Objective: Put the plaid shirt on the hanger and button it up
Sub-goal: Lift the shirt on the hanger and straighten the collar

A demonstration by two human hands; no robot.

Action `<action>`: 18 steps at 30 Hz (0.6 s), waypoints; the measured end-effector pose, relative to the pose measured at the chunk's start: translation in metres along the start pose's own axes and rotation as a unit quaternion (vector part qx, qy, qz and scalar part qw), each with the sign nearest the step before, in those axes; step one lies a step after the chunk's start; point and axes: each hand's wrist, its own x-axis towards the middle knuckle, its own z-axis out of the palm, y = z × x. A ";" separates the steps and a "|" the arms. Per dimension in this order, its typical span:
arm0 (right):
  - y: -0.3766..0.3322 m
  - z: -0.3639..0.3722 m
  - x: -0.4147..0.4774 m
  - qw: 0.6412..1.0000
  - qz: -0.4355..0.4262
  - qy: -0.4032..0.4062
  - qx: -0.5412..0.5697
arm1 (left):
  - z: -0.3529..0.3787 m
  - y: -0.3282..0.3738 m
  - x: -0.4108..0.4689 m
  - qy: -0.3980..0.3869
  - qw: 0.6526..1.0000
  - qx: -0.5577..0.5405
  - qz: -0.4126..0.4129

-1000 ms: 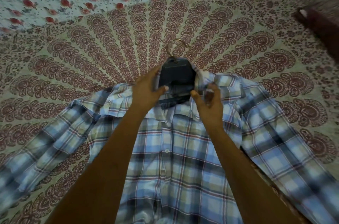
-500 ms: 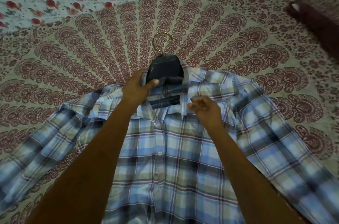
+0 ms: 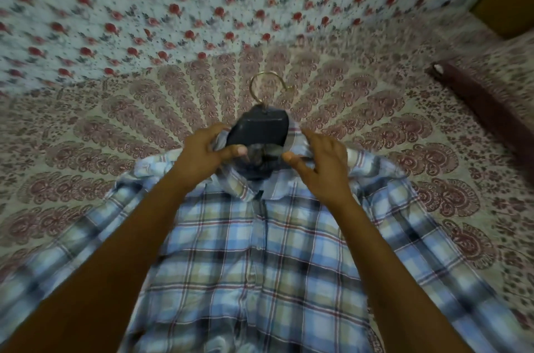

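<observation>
The blue, white and tan plaid shirt (image 3: 245,251) lies front up on the bed, sleeves spread to both sides, its front panels meeting down the middle. A dark hanger (image 3: 258,128) with a gold hook (image 3: 270,86) sits inside the neck, its top sticking out past the collar. My left hand (image 3: 202,156) grips the left side of the collar, fingers curled over its edge and thumb stretched toward the hanger. On the right side of the collar rests my right hand (image 3: 323,164), fingers spread and thumb out. The hanger's shoulders are hidden under the fabric.
A cream bedsheet with maroon paisley print (image 3: 115,136) covers the bed under the shirt. A pale floral sheet (image 3: 173,5) lies beyond it. At the right lies a long dark maroon object (image 3: 485,110). A brown wooden surface (image 3: 508,0) shows at the top right corner.
My right hand has left the front placket and moved up onto the right collar. My left hand stays on the left collar. The view has tilted, so the shirt sits lower in frame.
</observation>
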 end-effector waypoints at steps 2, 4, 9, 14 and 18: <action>-0.025 -0.021 -0.007 1.000 -0.002 0.006 -0.016 | -0.014 0.026 -0.018 -0.006 1.000 -0.015 -0.001; -0.063 -0.052 -0.016 0.999 -0.027 0.022 -0.021 | -0.037 0.060 -0.039 -0.001 1.000 -0.024 0.005; -0.167 -0.143 -0.049 0.992 -0.066 0.093 -0.044 | -0.106 0.158 -0.097 -0.009 0.997 -0.056 0.054; -0.250 -0.217 -0.101 0.986 -0.017 0.146 -0.082 | -0.179 0.229 -0.169 -0.061 0.995 -0.035 0.069; -0.302 -0.244 -0.147 0.975 -0.036 0.189 -0.109 | -0.218 0.254 -0.226 -0.092 0.987 0.030 0.132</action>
